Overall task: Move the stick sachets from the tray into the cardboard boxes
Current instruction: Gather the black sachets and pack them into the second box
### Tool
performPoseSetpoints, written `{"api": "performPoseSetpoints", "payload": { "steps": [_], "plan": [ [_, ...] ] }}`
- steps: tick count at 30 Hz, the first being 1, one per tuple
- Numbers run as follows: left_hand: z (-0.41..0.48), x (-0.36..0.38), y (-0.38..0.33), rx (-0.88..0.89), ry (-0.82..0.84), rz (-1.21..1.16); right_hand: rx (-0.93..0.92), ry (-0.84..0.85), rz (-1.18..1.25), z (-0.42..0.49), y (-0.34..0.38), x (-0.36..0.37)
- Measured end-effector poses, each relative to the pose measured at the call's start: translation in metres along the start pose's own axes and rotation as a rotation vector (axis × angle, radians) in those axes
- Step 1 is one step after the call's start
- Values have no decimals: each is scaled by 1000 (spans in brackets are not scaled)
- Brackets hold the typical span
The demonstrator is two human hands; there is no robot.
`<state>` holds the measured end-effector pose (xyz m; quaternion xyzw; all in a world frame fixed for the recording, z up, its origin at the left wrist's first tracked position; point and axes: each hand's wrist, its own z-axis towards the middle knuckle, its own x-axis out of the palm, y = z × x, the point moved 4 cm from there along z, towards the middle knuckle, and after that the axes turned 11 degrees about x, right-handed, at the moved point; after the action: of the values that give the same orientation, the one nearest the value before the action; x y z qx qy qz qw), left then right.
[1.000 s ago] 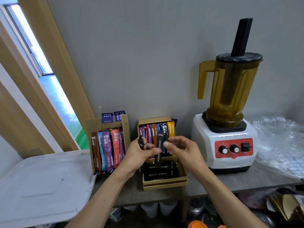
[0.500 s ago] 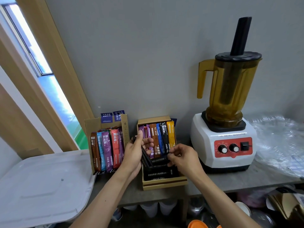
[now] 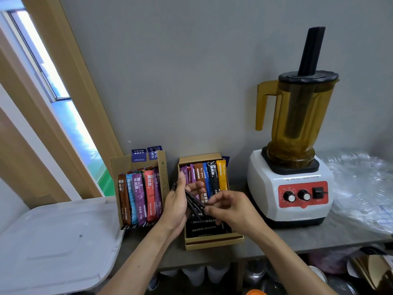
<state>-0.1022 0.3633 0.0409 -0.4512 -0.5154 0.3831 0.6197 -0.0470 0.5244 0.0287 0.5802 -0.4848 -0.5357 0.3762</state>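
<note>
Table [image 3: 319,239]: one cardboard box [image 3: 213,244] just left of blender [image 3: 265,188]; second box [image 3: 119,165] further left; plastic wrap [image 3: 361,188], probably, right of blender.

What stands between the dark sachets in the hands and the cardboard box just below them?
Nothing visible does. The left hand holds the dark sachets and the right hand pinches their lower end, directly over the open cardboard box. Its front part has no lid over it; black sachets already lie flat there.
</note>
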Motion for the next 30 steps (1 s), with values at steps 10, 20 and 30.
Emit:
{"api": "performPoseSetpoints", "payload": {
  "steps": [10, 20, 30],
  "plan": [
    [3, -16, -1, 55, 31, 34, 46, -69, 150, -3, -6, -14],
    [0, -17, -6, 101, 16, 25, 47, -68, 305, -3, -19, -22],
    [1, -21, -2, 157, 20, 173, 5, -105, 382, 3, -31, -29]
  ]
}}
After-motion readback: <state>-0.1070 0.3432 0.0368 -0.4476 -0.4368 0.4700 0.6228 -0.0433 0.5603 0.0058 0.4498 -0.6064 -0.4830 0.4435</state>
